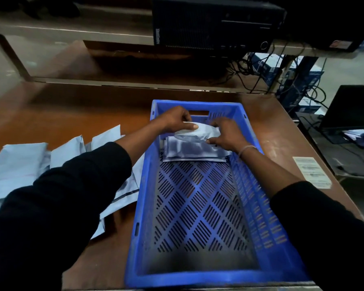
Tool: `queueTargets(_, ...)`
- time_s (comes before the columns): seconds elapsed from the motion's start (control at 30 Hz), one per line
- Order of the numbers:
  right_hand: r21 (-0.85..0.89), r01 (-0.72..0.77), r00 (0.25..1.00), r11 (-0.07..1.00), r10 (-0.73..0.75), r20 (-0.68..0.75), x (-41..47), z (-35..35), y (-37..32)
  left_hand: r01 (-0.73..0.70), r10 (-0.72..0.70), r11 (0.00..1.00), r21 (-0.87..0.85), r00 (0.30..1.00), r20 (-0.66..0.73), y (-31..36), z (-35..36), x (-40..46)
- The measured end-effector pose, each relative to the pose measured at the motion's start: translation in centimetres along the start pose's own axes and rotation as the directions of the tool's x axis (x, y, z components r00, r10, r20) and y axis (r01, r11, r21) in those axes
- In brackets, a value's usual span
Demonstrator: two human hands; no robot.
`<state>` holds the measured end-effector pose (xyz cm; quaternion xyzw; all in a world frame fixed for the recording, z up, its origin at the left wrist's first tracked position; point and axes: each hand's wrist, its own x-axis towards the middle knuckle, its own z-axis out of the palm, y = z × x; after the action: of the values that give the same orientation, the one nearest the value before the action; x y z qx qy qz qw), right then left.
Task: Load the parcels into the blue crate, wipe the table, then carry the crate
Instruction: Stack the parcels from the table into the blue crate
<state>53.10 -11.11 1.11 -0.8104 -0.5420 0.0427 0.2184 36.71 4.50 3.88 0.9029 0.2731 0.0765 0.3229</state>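
Observation:
A blue perforated crate (143, 211) stands on the brown table (72, 114) in front of me. Both my hands reach into its far end and hold one white parcel (194, 134) between them. My left hand (174, 120) grips the parcel's left side with the thumb on top. My right hand (225, 133) pinches its right end. Under it, flat grey parcels (189, 152) lie on the crate floor by the far wall. Several more pale parcels (21, 164) lie spread on the table left of the crate, partly hidden by my left sleeve.
A paper label (312, 172) is stuck on the table right of the crate. A low shelf with a black computer case (210, 24) runs behind the table. Cables (252, 68) and a dark monitor (353, 108) are at the far right.

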Motion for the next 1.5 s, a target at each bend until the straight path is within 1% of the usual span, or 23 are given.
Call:
queueTargets(0.07,-0.034,-0.072,0.997,0.997,0.073,0.022,0.3,1.0,0.5,0.016,-0.021,0.986,0.168,0.999,0.028,-0.3,0.6,0.8)
queueTargets(0.13,-0.057,-0.118,0.993,0.991,0.119,0.026,0.3,2.0,0.7,0.031,-0.061,0.946,0.322,0.995,0.081,-0.4,1.4,1.4)
queueTargets(0.2,-0.077,-0.146,0.989,0.986,0.148,0.02,0.2,3.0,0.6,0.036,-0.102,0.908,0.418,0.985,0.139,-0.5,2.2,1.6)
queueTargets(0.27,-0.136,-0.149,0.989,0.979,0.151,-0.003,0.0,3.7,0.5,0.019,-0.126,0.886,0.463,0.972,0.2,-0.4,2.6,1.5)
queueTargets(0.37,-0.259,-0.069,0.997,0.963,0.062,-0.036,-0.2,4.3,0.7,-0.052,-0.159,0.823,0.566,0.935,0.318,-0.3,2.9,1.0)
queueTargets(0.4,-0.286,-0.037,0.999,0.958,0.035,-0.014,-0.3,4.5,0.7,-0.081,-0.179,0.798,0.598,0.915,0.362,-0.3,2.9,0.7)
queueTargets(0.47,-0.306,-0.016,0.997,0.952,0.038,0.064,-0.2,5.0,0.7,-0.112,-0.221,0.767,0.632,0.878,0.424,-0.3,3.1,0.4)
queueTargets(0.57,-0.336,-0.027,0.987,0.941,0.078,0.139,-0.3,5.1,0.5,-0.124,-0.247,0.749,0.651,0.86,0.447,0.1,3.2,0.0)
queueTargets(0.63,-0.319,-0.042,0.985,0.947,0.092,0.145,-0.5,4.7,0.2,-0.118,-0.229,0.76,0.639,0.871,0.434,0.6,3.0,-0.4)
queueTargets(0.67,-0.28,-0.065,0.986,0.958,0.105,0.131,-0.7,4.5,0.0,-0.116,-0.209,0.771,0.626,0.883,0.42,0.9,2.8,-0.7)
queueTargets(0.77,-0.08,-0.154,0.987,0.985,0.158,0.039,-0.9,3.6,-0.4,-0.109,-0.11,0.837,0.536,0.926,0.36,1.5,1.7,-2.0)
queueTargets(0.83,0.024,-0.152,0.988,0.988,0.152,0.008,-0.5,2.9,-1.4,-0.108,-0.011,0.895,0.433,0.965,0.262,1.6,0.4,-3.4)
queueTargets(0.93,0.209,-0.146,0.986,0.967,0.159,-0.046,0.0,1.4,-4.4,-0.138,0.134,0.956,0.257,0.99,0.033,0.7,-1.9,-6.1)
queueTargets(1.03,0.397,-0.087,0.985,0.914,0.137,-0.1,0.0,0.4,-8.6,-0.177,0.179,0.984,0.031,0.957,-0.23,-2.0,-4.5,-9.3)
queueTargets(1.1,0.509,-0.051,0.99,0.859,0.11,-0.087,0.0,0.2,-12.1,-0.18,0.13,0.976,-0.121,0.931,-0.341,-5.0,-6.0,-11.4)
queueTargets(1.13,0.546,-0.036,0.993,0.837,0.09,-0.073,0.1,0.2,-13.9,-0.149,0.075,0.973,-0.178,0.927,-0.367,-6.6,-6.7,-12.5)
queueTargets(1.2,0.581,-0.009,0.999,0.814,0.033,-0.031,0.4,0.6,-17.6,-0.05,-0.072,0.953,-0.299,0.92,-0.385,-9.8,-7.7,-14.7)
queueTargets(1.27,0.564,-0.003,0.998,0.826,-0.037,0.06,0.8,1.6,-21.1,0.064,-0.233,0.906,-0.418,0.9,-0.368,-12.6,-8.4,-16.8)
queueTargets(1.33,0.528,-0.061,0.969,0.847,-0.077,0.235,1.1,3.1,-24.3,0.146,-0.342,0.86,-0.49,0.876,-0.339,-14.5,-8.8,-18.7)
queueTargets(1.4,0.404,-0.149,0.902,0.903,-0.043,0.429,1.3,5.1,-26.9,0.16,-0.383,0.83,-0.535,0.861,-0.336,-15.7,-9.0,-20.3)
queueTargets(1.43,0.323,-0.179,0.871,0.929,-0.004,0.492,1.4,6.2,-27.8,0.162,-0.397,0.816,-0.554,0.855,-0.334,-16.2,-9.0,-21.0)
queueTargets(1.5,0.22,-0.224,0.837,0.95,0.071,0.543,1.9,8.5,-28.7,0.168,-0.418,0.794,-0.585,0.849,-0.324,-17.0,-9.0,-21.9)
